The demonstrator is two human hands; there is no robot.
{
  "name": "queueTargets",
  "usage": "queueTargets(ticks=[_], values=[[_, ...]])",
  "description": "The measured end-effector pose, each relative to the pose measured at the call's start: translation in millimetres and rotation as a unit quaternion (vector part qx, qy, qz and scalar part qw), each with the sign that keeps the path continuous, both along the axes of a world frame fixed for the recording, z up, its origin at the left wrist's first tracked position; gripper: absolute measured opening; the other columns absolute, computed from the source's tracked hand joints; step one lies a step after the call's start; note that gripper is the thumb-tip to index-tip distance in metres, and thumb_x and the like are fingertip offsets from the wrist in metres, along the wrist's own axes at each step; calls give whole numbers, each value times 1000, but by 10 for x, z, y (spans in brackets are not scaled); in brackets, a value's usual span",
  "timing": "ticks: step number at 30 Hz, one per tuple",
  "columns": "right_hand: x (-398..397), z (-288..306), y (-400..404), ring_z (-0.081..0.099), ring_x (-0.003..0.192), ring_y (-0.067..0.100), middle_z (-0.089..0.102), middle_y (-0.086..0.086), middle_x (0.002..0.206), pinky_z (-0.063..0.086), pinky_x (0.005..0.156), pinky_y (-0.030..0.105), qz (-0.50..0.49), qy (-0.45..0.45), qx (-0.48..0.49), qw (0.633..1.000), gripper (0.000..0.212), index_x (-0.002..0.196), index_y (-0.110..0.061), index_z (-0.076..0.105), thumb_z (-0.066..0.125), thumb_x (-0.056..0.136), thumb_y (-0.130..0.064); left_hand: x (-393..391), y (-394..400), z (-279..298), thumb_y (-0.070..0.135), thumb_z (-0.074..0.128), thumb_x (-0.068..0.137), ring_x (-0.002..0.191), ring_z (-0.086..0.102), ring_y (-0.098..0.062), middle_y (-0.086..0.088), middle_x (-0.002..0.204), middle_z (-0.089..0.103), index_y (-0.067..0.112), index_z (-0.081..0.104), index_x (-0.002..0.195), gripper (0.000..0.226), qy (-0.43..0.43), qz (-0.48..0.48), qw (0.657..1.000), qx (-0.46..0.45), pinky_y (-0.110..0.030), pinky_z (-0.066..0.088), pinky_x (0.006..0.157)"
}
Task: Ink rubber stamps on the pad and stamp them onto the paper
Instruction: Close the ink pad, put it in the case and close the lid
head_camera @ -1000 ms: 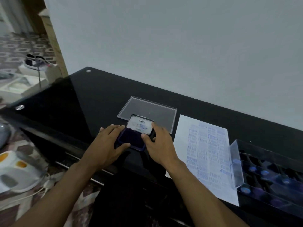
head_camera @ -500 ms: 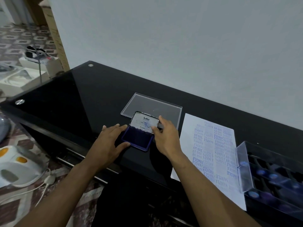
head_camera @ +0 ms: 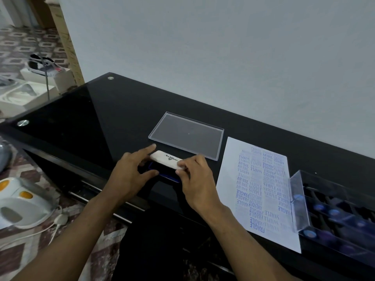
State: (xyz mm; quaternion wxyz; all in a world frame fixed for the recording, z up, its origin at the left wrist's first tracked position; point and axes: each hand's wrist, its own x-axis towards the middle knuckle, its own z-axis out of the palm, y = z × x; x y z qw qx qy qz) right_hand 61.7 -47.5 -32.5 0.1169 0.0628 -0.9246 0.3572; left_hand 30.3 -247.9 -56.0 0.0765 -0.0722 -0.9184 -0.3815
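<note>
Both hands work the ink pad [head_camera: 164, 170], which sits on the black glass table [head_camera: 97, 126] near its front edge, just left of the paper [head_camera: 229, 159]. The left hand [head_camera: 129, 175] steadies the blue base, thumb against its near side and index finger stretched past the far corner. The right hand [head_camera: 195, 179] pinches the white hinged lid [head_camera: 166, 159] at its right end, with the lid tilted low over the base — whether it is on its way up or down cannot be read from here.

The main risk, as I judge it, is smearing: the fingertips lie close to the wet blue pad, and a slip would carry ink onto the paper or the glossy table. The small case could also skate on the slick glass if the left hand loosens.

The pad is a flat rectangular case with rounded corners, smooth plastic lid printed in black. The paper is thin, matt, and already crowded with blue impressions — FRAGILE, SAMPLE, AIR MAIL. To its right a clear hard-plastic stamp box [head_camera: 299, 201] holds dark stamps in rows; a shallow transparent cover [head_camera: 186, 134] lies behind the pad.
</note>
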Motion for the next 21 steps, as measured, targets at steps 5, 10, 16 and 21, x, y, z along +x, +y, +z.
queueTargets(ticks=[5,10,16,21], values=[[85,-95,-61,50,103,2,41,-12,110,37,75,-6,-20,-44,-8,999,21,113,-11,68,66,93,-14,11,-3,-24,25,83,81,95,56,-12,8,102,66,28,73,119,40,13,3,1000,-22,-34,51,89],[120,-91,-95,45,107,9,45,-8,114,47,94,22,-66,-46,68,994,39,126,-25,63,70,88,-35,-20,-8,-31,23,85,78,97,56,-12,8,106,67,26,74,116,40,12,4,999,-39,-36,51,91],[134,-81,-139,41,109,15,56,-4,120,37,90,27,-69,-38,168,983,42,131,-29,60,59,93,-46,-38,32,-47,19,86,78,117,50,-15,6,130,66,26,71,123,47,-2,-10,999,-46,-29,41,104],[150,-99,-100,43,109,14,56,0,121,45,92,26,-77,-42,115,990,38,132,-22,61,60,96,-35,8,127,-13,16,87,76,113,58,-17,3,123,67,24,74,117,44,-7,-1,1000,-7,-40,48,105]])
